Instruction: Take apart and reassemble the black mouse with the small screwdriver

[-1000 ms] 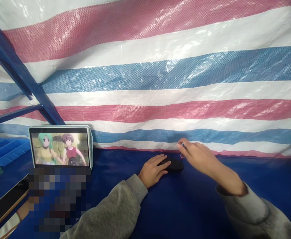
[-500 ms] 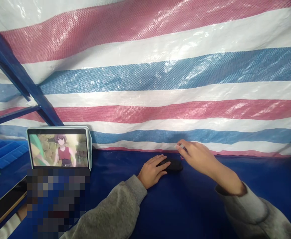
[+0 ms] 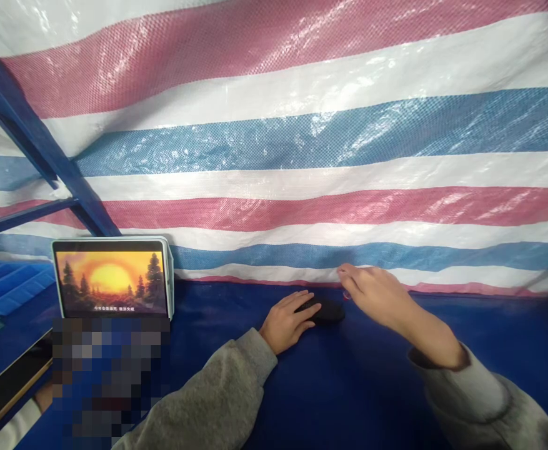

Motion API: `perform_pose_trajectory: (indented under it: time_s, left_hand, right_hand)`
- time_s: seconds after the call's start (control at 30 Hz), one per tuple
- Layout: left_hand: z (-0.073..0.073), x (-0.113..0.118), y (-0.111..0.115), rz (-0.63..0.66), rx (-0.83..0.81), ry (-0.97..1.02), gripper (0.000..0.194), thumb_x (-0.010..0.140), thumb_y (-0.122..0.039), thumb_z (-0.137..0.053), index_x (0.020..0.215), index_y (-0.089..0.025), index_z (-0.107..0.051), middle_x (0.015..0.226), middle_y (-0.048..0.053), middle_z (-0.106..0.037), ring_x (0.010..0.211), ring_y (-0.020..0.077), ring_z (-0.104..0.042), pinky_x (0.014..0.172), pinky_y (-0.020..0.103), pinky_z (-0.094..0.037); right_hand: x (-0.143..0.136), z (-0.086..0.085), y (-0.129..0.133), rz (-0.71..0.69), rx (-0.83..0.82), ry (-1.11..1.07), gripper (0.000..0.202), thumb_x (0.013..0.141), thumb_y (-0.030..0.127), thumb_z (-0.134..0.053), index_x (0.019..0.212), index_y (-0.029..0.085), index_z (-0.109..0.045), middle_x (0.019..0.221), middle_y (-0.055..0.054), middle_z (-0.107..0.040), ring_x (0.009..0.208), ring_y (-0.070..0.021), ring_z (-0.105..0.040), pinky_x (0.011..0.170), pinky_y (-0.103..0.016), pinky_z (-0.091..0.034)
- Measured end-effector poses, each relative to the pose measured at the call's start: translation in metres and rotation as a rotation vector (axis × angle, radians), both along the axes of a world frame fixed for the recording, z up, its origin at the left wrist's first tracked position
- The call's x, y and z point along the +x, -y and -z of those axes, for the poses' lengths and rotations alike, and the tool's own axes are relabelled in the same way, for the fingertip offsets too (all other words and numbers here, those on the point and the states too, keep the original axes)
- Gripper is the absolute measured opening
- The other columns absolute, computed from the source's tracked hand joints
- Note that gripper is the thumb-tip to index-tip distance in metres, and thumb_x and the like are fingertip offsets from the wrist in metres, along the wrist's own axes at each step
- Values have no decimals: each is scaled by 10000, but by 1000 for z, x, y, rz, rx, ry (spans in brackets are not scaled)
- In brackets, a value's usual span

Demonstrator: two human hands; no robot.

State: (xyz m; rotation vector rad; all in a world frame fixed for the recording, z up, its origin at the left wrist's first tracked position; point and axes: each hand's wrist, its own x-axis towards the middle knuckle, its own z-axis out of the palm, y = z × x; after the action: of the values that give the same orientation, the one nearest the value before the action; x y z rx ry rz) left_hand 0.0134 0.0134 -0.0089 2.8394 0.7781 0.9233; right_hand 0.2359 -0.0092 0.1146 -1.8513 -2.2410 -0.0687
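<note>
A small black case-like object [image 3: 330, 310] lies on the dark blue table surface [image 3: 339, 387]. Resting on its left end is my left hand [image 3: 288, 322], fingers spread over it. My right hand [image 3: 372, 292] is raised just beyond and to the right of the black object, its thumb and forefinger pinched together. Whatever those fingertips may hold is too small to make out. A tiny reddish item [image 3: 346, 296] shows just below the fingertips; I cannot tell whether they touch it.
A tablet [image 3: 112, 281] stands at the left. Near it are a phone [image 3: 14, 381] with a person's hand [image 3: 44, 397] beneath, blue trays [image 3: 11, 287] and a blue metal frame [image 3: 44, 140]. Striped sheeting [image 3: 302, 147] hangs behind the table.
My right hand has shifted slightly to the right, with its fingertips closer together. My left hand stays on the black object. The tablet's picture has changed.
</note>
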Motion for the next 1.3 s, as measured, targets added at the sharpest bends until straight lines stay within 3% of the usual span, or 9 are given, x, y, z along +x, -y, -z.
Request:
perform_pose_trajectory:
  time_s: [0.07,0.2,0.3,0.4,0.5,0.77,1.0,1.17,1.3]
  left_hand:
    - [0,0,0,-10,-13,-2,383,970,-352,-491,1335,-239,-518,1401,73,-500,1309,226,-463,1109,421,-396]
    - [0,-1,0,-12,-18,8,379,972,-370,-480,1327,-244,-525,1392,72,-510,1303,224,-469,1095,421,-412]
    - [1,-1,0,-6,-12,15,375,972,-372,-481,1321,-244,-530,1395,71,-507,1302,226,-469,1091,423,-415]
    - [2,-1,-1,-1,-6,15,375,969,-373,-489,1317,-240,-533,1392,71,-509,1295,222,-476,1088,413,-418]
    - [2,-1,-1,0,-1,8,378,971,-381,-482,1320,-246,-529,1385,72,-514,1288,222,-482,1079,419,-426]
    - [0,0,0,12,-1,13,376,973,-381,-474,1315,-237,-536,1385,78,-515,1293,226,-475,1083,422,-419]
    - [-1,-1,0,-7,-23,-4,385,975,-388,-469,1329,-246,-522,1380,70,-521,1282,219,-488,1070,406,-432]
    - [1,-2,0,-24,-37,-8,401,968,-400,-480,1337,-248,-512,1370,71,-528,1263,218,-505,1059,399,-443]
    - [3,-1,-1,-2,-14,5,386,963,-382,-496,1322,-244,-528,1384,70,-514,1287,220,-477,1081,403,-418]
  right_hand:
    - [-2,7,-3,-44,19,-236,356,941,315,-340,1134,206,-619,766,-62,-713,717,-226,-661,634,-321,-426]
    - [-10,27,-14,-110,107,-995,452,917,412,-450,1332,235,-446,940,-63,-711,736,-191,-674,636,-312,-490]
    - [-18,39,-20,-61,131,-1340,396,830,449,-611,1148,217,-573,781,-21,-681,550,-133,-584,500,-259,-429]
    - [-25,42,-19,8,114,-1551,313,806,487,-629,844,178,-658,449,80,-402,378,-59,-300,392,-219,-232]
    - [-31,38,-14,-31,51,-1737,431,820,562,-538,680,169,-648,435,91,-251,385,-55,-216,398,-233,-180]
    - [-40,39,-8,104,89,-1627,308,743,464,-701,677,167,-655,575,27,-486,523,-84,-420,478,-234,-311]
    - [-40,60,-14,99,159,-1826,415,787,521,-653,600,194,-480,455,108,-240,385,-42,-195,378,-206,-171]
    - [-39,61,-12,-1,185,-1861,502,841,651,-460,669,196,-583,472,70,-324,421,-83,-330,440,-236,-346]
    - [-39,55,-9,-24,120,-1795,500,849,594,-440,591,192,-587,476,38,-389,441,-106,-399,486,-270,-394]
